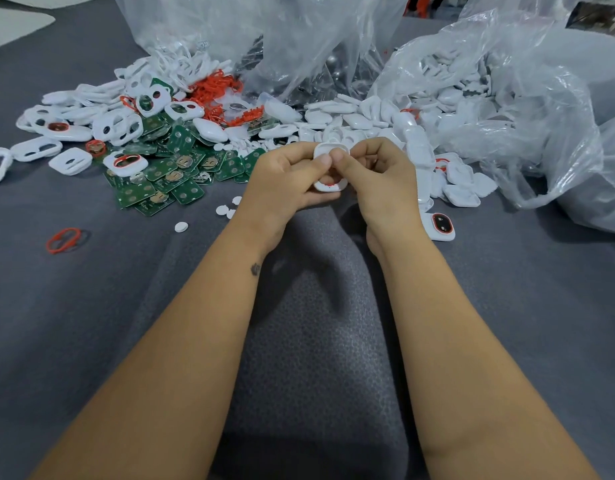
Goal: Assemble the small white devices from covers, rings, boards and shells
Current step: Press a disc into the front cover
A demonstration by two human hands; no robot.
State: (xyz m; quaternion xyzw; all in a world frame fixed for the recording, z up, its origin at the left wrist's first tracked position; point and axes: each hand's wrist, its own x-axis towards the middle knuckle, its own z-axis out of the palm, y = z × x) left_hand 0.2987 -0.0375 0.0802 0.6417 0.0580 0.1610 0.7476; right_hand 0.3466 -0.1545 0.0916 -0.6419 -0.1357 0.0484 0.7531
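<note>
My left hand (285, 181) and my right hand (378, 178) together grip one small white device (328, 185) above the grey mat, thumbs pressing side by side on its top. A bit of red ring shows at its near edge. Green boards (167, 174) lie heaped to the left, with white covers (70, 161) around them. Red rings (216, 88) pile up further back. White shells (354, 119) spill from a plastic bag on the right. One device with a red ring and dark window (441, 225) lies beside my right wrist.
Clear plastic bags (527, 109) bulge at the back and right. A loose red ring (63, 240) lies on the grey mat (319, 341) at the left. Small white discs (181, 226) are scattered near my left wrist.
</note>
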